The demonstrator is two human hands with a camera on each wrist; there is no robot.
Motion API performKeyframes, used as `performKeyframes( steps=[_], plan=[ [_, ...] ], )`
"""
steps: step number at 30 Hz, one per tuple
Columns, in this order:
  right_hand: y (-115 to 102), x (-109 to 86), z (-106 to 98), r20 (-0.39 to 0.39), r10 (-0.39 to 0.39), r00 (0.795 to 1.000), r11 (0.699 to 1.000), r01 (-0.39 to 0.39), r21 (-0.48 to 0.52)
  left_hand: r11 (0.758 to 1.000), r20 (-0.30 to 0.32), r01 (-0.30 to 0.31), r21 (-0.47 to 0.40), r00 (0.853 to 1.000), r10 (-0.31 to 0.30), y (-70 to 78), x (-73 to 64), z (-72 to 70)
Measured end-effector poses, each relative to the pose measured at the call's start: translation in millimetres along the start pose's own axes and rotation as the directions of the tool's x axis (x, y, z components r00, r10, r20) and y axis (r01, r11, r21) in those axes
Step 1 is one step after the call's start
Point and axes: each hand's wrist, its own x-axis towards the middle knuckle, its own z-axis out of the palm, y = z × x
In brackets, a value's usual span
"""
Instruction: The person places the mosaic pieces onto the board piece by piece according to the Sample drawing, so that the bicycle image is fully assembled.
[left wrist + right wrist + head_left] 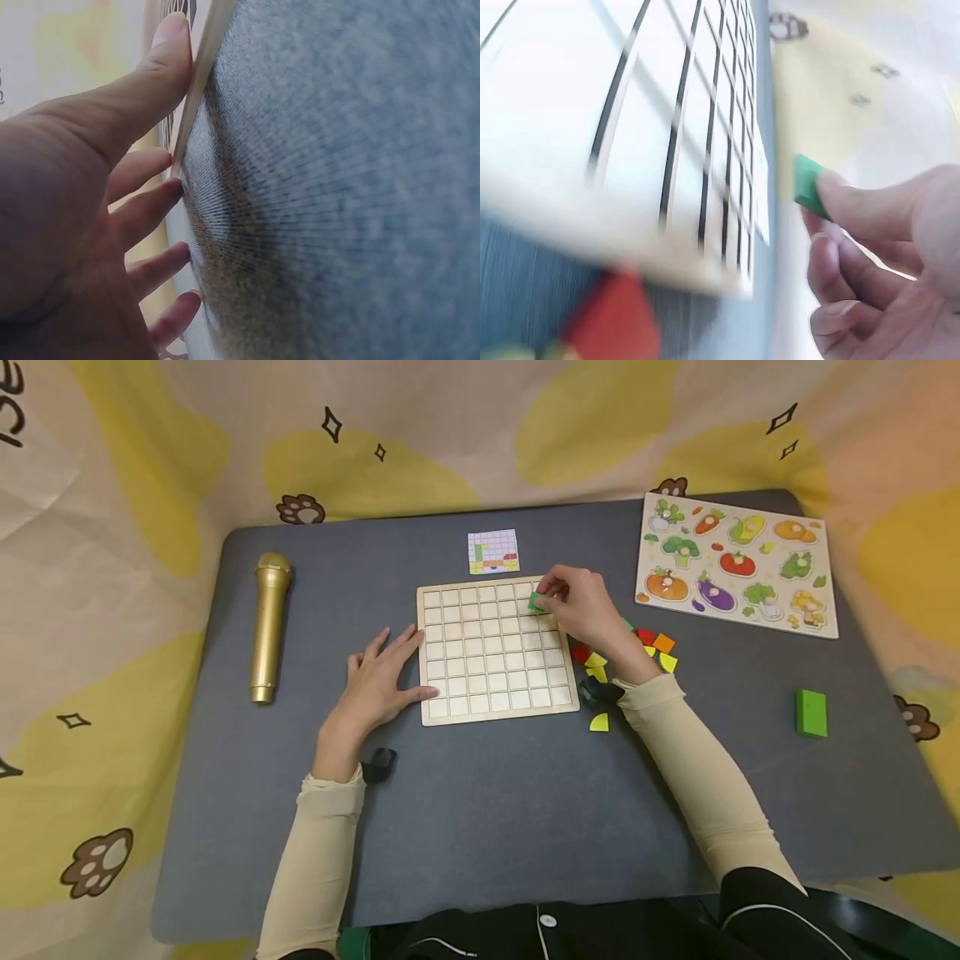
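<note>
A pale wooden grid board (495, 653) with square white cells lies flat in the middle of the table. My right hand (583, 606) pinches a small green square tile (536, 602) between thumb and fingers, over the board's far right corner. In the right wrist view the green tile (808, 184) sticks out past the thumb tip. My left hand (378, 681) rests at the board's left edge, fingers spread. Its thumb (171, 52) lies on the rim, while the fingertips touch the side and the table. Beyond the board is a small printed pattern card (493, 552).
Loose red, orange and yellow pieces (663, 643) lie right of the board, partly under my right wrist. A gold microphone (270, 627) lies at left. At the back right is a vegetable puzzle board (738, 564); a green block (811, 713) lies nearer me.
</note>
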Motion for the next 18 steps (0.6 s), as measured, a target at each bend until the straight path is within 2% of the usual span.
performKeyframes(
  steps=[8,13,18],
  plan=[
    [-26,26.5,43,0.079,-0.029,0.996,0.996,0.022,0.086,1.0,-0.002,0.0,0.015,1.0,0.0,-2.0,1.4,-0.6],
    [-38,34.3,70,0.157,-0.05,0.986,0.995,0.035,0.096,1.0,-0.009,-0.005,0.021,1.0,0.005,-1.9,0.8,-0.5],
    [-45,37.6,88,0.218,-0.073,0.973,0.996,0.058,0.073,1.0,-0.012,-0.013,0.018,1.0,0.013,-2.2,-0.5,0.0]
  ],
)
